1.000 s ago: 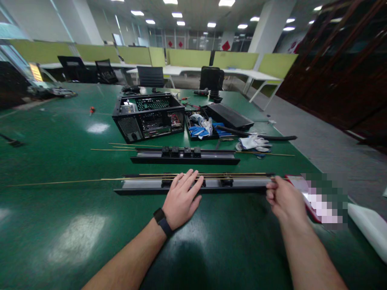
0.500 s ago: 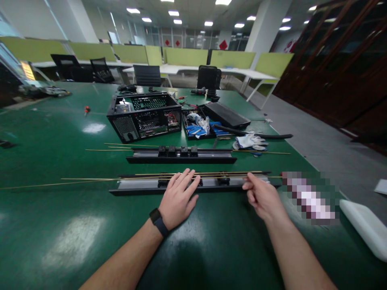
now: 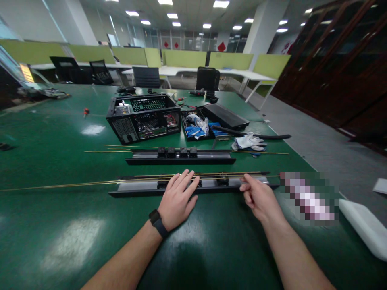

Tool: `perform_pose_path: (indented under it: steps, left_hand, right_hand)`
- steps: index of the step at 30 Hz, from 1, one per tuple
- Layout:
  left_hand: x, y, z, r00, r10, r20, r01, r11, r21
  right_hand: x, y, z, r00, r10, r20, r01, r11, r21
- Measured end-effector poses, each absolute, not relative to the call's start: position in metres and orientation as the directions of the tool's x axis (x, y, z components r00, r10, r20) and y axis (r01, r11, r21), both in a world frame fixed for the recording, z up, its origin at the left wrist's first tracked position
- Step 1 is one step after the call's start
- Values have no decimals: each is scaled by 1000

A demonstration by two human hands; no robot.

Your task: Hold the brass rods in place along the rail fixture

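Note:
A long black rail (image 3: 142, 187) with small black blocks lies across the green table (image 3: 60, 225) in front of me. Thin brass rods (image 3: 75, 183) run along it and stick out far to the left. My left hand (image 3: 178, 199), a dark watch on its wrist, lies flat with fingers stretched over the rail's middle. My right hand (image 3: 256, 195) is curled at the rail's right part, fingertips pinched at a brass rod. A second, similar rail (image 3: 181, 157) with several black blocks and its own rods lies just beyond.
Farther back stand an open black computer case (image 3: 143, 117), a tray of blue and white items (image 3: 198, 127), a flat black panel (image 3: 226, 114), white gloves (image 3: 249, 141) and a black hose (image 3: 266, 137). A white foam piece (image 3: 363, 231) lies at the right edge. Desks and chairs are behind.
My right hand slid left along the near rail from its right end to its right part. The brass rods stick out farther to the left. My left hand stayed flat.

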State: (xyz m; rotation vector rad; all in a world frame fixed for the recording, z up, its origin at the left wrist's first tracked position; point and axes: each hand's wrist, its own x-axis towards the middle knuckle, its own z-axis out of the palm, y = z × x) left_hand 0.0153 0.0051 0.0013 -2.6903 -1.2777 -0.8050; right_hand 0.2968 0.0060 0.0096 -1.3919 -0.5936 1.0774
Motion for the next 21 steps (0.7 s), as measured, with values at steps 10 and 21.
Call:
perform_pose_path:
  steps: [10, 21]
  left_hand:
    - [16, 4, 2, 518, 705, 484, 740, -653, 160]
    - [16, 4, 3, 516, 707, 484, 738, -653, 168]
  right_hand:
    - [296, 5, 13, 376, 895, -242, -298, -131, -946]
    - [305, 8, 14, 538, 812, -227, -317, -54, -947]
